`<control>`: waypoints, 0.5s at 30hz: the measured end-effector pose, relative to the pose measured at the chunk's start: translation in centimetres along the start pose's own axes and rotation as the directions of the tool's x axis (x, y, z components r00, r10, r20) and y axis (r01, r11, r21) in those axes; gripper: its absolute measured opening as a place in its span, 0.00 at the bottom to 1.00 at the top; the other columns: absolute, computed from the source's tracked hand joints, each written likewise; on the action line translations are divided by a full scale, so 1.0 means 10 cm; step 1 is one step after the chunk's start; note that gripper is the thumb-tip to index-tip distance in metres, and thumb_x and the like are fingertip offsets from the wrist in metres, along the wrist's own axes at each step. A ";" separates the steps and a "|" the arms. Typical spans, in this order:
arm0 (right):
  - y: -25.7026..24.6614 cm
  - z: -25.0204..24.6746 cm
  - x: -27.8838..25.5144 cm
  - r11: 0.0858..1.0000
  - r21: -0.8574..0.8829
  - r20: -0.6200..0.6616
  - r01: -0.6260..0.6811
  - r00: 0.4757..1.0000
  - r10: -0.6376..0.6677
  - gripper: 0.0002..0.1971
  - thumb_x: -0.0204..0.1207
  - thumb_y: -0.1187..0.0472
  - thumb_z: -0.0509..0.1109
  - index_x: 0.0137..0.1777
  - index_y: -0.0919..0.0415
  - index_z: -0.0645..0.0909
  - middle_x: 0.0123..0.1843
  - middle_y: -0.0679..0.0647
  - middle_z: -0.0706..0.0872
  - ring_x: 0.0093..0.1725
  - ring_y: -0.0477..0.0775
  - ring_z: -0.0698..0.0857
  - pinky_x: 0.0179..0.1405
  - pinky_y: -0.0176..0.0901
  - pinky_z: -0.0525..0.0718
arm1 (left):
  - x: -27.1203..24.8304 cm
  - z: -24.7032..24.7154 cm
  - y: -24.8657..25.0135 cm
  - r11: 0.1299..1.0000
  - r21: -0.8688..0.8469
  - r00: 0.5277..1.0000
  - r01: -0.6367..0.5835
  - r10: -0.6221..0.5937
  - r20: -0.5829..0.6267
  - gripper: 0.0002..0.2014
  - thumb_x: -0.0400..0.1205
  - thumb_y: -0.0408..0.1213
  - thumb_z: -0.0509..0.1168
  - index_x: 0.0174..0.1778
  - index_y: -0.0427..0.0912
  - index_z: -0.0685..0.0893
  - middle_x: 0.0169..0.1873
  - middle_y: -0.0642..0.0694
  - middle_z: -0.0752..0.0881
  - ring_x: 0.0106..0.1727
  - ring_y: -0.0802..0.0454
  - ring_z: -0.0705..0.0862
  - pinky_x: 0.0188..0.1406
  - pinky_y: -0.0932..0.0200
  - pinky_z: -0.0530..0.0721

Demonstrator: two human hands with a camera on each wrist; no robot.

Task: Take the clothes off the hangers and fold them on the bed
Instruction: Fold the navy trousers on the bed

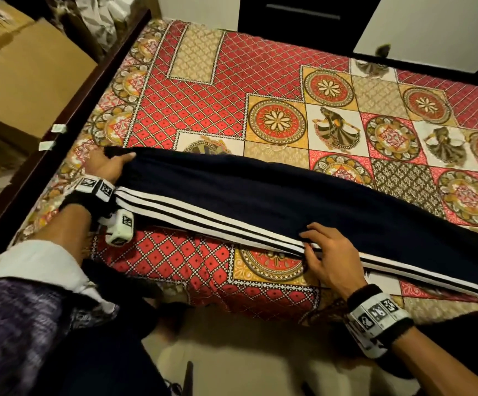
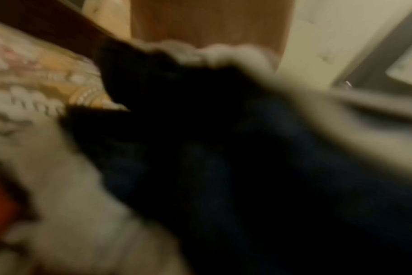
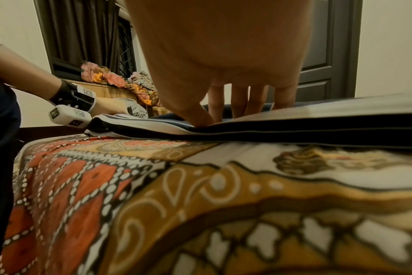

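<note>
While one pair of dark navy track pants lies stretched across the near part of the bed, both hands are on it. I count one garment only. Along its near edge run three white stripes, with dark lines between them; no logo or brand name can be read on the cloth.

At the left end, the left hand holds the pants, with the fingers going under the dark cloth and the thumb on top, so the hand is closed around the fabric. In the left wrist view everything is blurred, and only dark cloth with a pale edge can be made out.

Near the middle of the pants, the right hand is on the striped edge. Its four fingers are nearly straight and lie on top of the cloth, and the thumb presses at the edge beside the stripes. Whether the thumb goes under the fabric I cannot tell.

Each wrist wears one black band with square black-and-white markers, two bands in total. These markers are patterns, not readable words.

Beside the bed on the left stand several brown cardboard boxes, and their exact number I cannot tell.
</note>
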State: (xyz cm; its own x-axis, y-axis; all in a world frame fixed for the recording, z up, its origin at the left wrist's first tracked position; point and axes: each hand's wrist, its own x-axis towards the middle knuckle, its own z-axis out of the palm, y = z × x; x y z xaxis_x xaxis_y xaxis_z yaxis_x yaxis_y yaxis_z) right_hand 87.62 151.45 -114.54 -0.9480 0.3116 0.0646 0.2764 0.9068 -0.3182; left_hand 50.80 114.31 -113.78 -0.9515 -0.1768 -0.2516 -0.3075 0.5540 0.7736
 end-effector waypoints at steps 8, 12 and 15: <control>-0.03 0.11 0.04 0.994 -0.111 0.042 0.005 0.999 -0.001 0.26 0.76 0.55 0.66 0.75 0.56 0.81 0.75 0.56 0.80 0.67 0.62 0.81 0.56 0.59 0.83 | 0.00 -0.11 -0.19 0.978 0.208 0.991 0.005 -0.032 0.128 0.55 0.61 0.81 0.70 0.70 0.37 0.82 0.67 0.34 0.86 0.66 0.31 0.85 0.69 0.37 0.83; -0.09 0.12 0.05 0.973 -0.230 0.120 0.006 0.993 0.022 0.32 0.76 0.52 0.62 0.82 0.53 0.74 0.84 0.59 0.72 0.73 0.62 0.76 0.56 0.60 0.81 | -0.12 -0.13 -0.22 0.953 0.290 0.996 -0.082 0.066 0.068 0.37 0.76 0.65 0.73 0.68 0.35 0.81 0.63 0.30 0.87 0.64 0.28 0.85 0.65 0.38 0.83; -0.10 0.08 0.04 0.969 -0.245 0.183 0.018 0.983 0.028 0.33 0.78 0.49 0.57 0.85 0.50 0.70 0.87 0.57 0.68 0.77 0.61 0.73 0.61 0.63 0.79 | -0.23 -0.14 -0.15 0.869 0.467 0.983 -0.161 0.184 -0.005 0.37 0.82 0.62 0.69 0.73 0.33 0.71 0.62 0.23 0.84 0.63 0.23 0.83 0.62 0.31 0.82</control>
State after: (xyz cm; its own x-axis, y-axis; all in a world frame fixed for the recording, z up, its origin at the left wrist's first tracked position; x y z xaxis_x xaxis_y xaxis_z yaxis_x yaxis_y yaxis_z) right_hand 86.84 150.44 -115.00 -0.9527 0.2798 -0.1187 0.2896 0.9542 -0.0754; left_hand 53.42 112.73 -113.50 -0.9919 -0.0760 -0.1014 -0.1134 0.8902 0.4413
